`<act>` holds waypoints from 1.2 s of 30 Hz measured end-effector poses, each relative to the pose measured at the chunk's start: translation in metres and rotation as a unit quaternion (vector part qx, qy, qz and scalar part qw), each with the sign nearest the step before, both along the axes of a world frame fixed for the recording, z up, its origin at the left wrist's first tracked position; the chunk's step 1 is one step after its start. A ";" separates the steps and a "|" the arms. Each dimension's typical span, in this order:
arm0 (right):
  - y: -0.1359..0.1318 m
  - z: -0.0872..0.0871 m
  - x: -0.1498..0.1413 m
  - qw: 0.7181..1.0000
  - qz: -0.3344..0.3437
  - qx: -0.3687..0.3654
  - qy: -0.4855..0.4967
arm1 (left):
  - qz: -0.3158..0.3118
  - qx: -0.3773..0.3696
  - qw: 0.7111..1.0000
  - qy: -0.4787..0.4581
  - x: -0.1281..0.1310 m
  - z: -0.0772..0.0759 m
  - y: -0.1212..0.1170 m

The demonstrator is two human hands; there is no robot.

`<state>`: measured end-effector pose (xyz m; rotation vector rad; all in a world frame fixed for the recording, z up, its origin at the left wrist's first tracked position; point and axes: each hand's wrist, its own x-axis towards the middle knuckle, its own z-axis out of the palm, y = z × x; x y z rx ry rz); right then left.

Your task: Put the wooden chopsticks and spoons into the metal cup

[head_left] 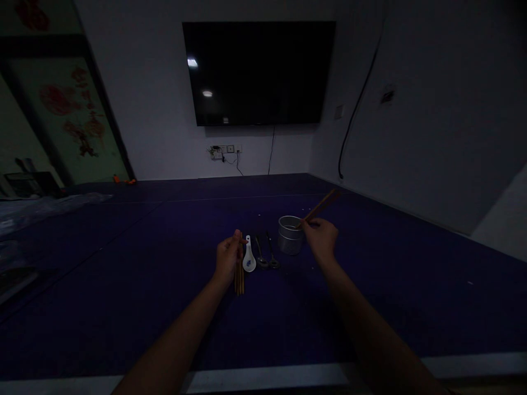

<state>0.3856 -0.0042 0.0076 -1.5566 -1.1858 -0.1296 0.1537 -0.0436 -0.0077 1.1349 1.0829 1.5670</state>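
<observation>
My right hand [320,237] is closed on wooden chopsticks [321,206], which slant up to the right, their lower end at the mouth of a silver metal cup [290,241]. I cannot tell exactly how many it holds. My left hand [228,258] is closed over the upper part of several more wooden chopsticks [239,282] lying side by side. Directly right of them lies a white ceramic soup spoon [249,262] with a blue mark. Between that spoon and the cup lie a metal spoon [261,258] and another dark metal utensil [272,259], its head hard to make out.
Everything rests on a wide dark blue surface [164,318] with a pale front edge [272,376]. Crumpled clear plastic [53,208] lies at far left. A switched-off television [259,74] hangs on the wall, above sockets [225,150]. A black cable [358,107] runs down at right.
</observation>
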 end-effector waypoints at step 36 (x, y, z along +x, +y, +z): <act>-0.004 0.011 -0.002 0.988 -0.015 -0.075 -0.133 | -0.006 0.002 1.000 0.015 0.001 -0.001 0.000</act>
